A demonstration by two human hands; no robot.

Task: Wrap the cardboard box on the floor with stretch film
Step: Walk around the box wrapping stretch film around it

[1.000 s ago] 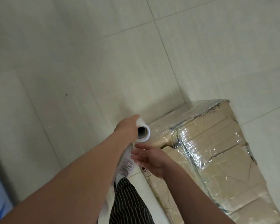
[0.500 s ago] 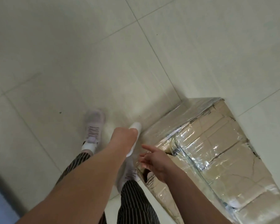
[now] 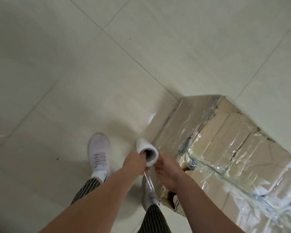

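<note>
Though cropped rightward, cardboard box [image 3: 233,148] film-wrapped.

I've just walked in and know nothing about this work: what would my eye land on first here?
The battered cardboard box at the right, glinting under shiny film, stands out first. At centre the left hand grips a white film roll by its open end, the right hand touching its side. A pale shoe stands on the tiled floor at left.

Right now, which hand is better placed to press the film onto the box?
Likely the right hand: it lies open beside the cardboard box's near corner, while the left hand grips the stretch film roll.
</note>
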